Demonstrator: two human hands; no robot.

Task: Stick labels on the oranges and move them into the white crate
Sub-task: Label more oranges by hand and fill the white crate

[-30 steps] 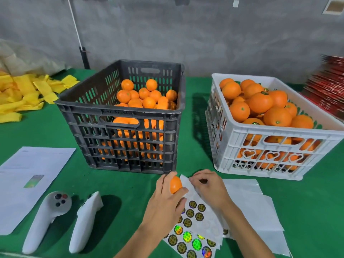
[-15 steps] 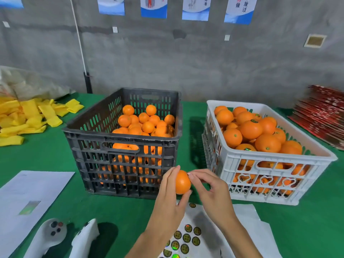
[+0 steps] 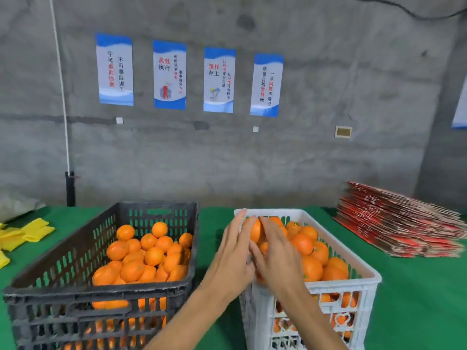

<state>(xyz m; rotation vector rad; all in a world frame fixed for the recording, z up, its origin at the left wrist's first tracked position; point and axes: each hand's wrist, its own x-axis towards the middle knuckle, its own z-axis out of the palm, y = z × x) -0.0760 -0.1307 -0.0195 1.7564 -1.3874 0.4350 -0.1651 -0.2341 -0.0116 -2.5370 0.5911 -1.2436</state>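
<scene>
Green surface [image 3: 217, 223], concrete wall: an orange [image 3: 254, 229] hovers over the white crate [image 3: 336, 290] at 1 o'clock.
Left hand [image 3: 233, 253] and right hand [image 3: 278, 253], fingers nearly straight, seemingly cup it between them; firm, light, smooth-skinned, best held around its middle.

Green-covered desk [image 3: 417, 294] under a grey concrete wall [image 3: 328, 72], with clutter lying at both ends.

A stack of flat red cardboard sheets [image 3: 399, 221] is lying at the desk's far right, well apart from a heap of yellow foam sleeves [image 3: 27, 234] that is spreading along the far left edge, with a pale crumpled bag [image 3: 15, 205] sitting just behind it. Four blue-and-white printed posters [image 3: 169, 75] are hanging in a row on the wall, a fifth showing only partly at the right edge. A white cord [image 3: 62, 97] is running down the wall to a black post [image 3: 70, 188], and a small brass-coloured plate [image 3: 343, 132] is sitting on the wall to the right of the posters.
</scene>
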